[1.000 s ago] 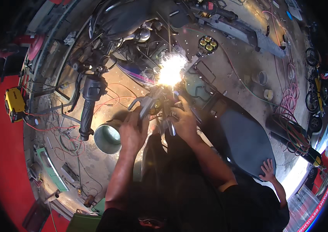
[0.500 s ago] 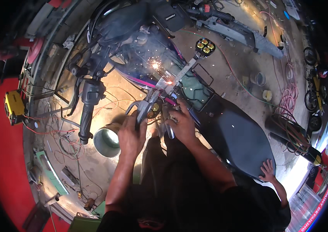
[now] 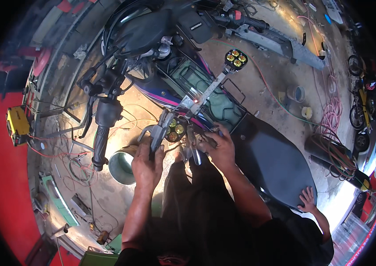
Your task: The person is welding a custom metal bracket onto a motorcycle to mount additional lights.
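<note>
A flat metal bracket (image 3: 212,88) spans the open frame of a motorcycle, with a small glowing red spot near its middle. One round light with yellow lenses (image 3: 235,59) sits at its far end; another such light (image 3: 176,130) is at the near end. My left hand (image 3: 147,165) is closed round a grey clamp-like metal tool (image 3: 158,133) with a curved lever, its head against the bracket's near part. My right hand (image 3: 220,148) has its fingers closed on a pliers-like tool (image 3: 193,138) with a shiny handle, just right of the near light. Its exact kind is unclear.
The black seat (image 3: 276,159) lies to the right, another person's hand (image 3: 306,199) resting on it. Handlebar grip (image 3: 101,137) and metal bucket (image 3: 123,164) stand left. A yellow machine (image 3: 17,125) is far left. Cables (image 3: 329,106) and hoses cross the floor.
The bright sparks and most of the smoke are gone, leaving only a red glow on the bracket. My right hand has shifted slightly right and down, my left hand slightly down.
</note>
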`<state>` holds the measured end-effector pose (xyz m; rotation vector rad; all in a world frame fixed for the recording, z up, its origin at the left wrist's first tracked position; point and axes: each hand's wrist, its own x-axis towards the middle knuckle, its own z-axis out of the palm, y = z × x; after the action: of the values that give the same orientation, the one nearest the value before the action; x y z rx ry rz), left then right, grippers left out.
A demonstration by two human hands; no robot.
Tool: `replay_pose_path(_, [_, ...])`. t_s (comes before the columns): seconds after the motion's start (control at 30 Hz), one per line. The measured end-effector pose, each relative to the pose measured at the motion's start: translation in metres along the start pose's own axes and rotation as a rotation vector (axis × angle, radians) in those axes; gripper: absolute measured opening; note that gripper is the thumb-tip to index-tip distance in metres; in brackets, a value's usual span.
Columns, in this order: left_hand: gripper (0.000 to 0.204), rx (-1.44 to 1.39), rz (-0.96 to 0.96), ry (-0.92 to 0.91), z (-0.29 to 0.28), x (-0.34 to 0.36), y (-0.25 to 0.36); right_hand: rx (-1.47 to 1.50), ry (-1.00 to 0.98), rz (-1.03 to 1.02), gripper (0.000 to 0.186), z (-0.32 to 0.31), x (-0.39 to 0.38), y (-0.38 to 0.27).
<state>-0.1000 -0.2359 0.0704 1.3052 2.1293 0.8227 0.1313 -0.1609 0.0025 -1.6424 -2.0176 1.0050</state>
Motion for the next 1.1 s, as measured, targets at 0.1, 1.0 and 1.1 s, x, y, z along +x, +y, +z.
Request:
replay_pose_path(0.1, [0.04, 0.062, -0.034, -0.038, -0.003, -0.003, 0.003, 0.008, -0.023, 0.049, 0.04, -0.008, -0.002, -0.002])
replay_pose_path(1.0, [0.043, 0.093, -0.061, -0.092, 0.006, 0.005, 0.019, 0.077, 0.055, -0.091, 0.04, 0.025, -0.001, -0.01])
replay_pose_path(1.1, [0.044, -0.031, -0.055, -0.024, 0.005, -0.002, 0.01, 0.29, 0.055, -0.032, 0.05, 0.005, -0.006, -0.012])
